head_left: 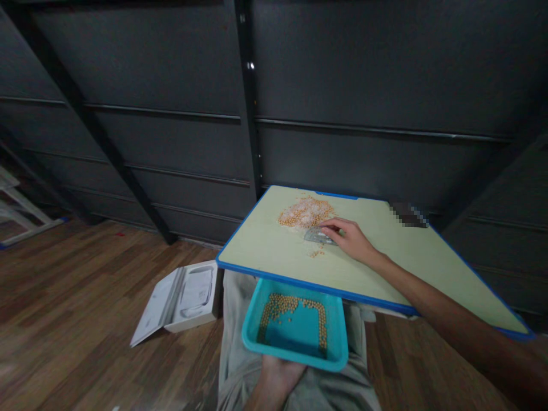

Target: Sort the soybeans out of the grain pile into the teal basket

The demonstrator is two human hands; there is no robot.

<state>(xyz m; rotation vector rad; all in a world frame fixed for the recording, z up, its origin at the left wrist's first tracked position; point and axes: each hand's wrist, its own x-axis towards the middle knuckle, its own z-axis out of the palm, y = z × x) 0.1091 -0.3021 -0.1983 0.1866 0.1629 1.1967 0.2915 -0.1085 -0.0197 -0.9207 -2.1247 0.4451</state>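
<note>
A turquoise tray [295, 363] with round tan beans [285, 302] along its left, far and right sides is over my lap, just below the table's near edge. My left hand [280, 371] supports it from below at the near side, its fingers hidden under the tray. On the table, my right hand [349, 237] grips a clear, flat plastic piece [317, 235] between thumb and fingers. That piece touches the near edge of a pile of beans mixed with white, rice-like grains [306, 214]. A few stray beans [317, 252] lie nearer to me.
The pale yellow table [265, 242] has a blue rim. A dark object, pixelated [409, 215], rests at its far right. Left of the table, an opened white box [194, 297] sits on the wooden floor [94, 302]. A dark panelled wall [171, 137] rises behind.
</note>
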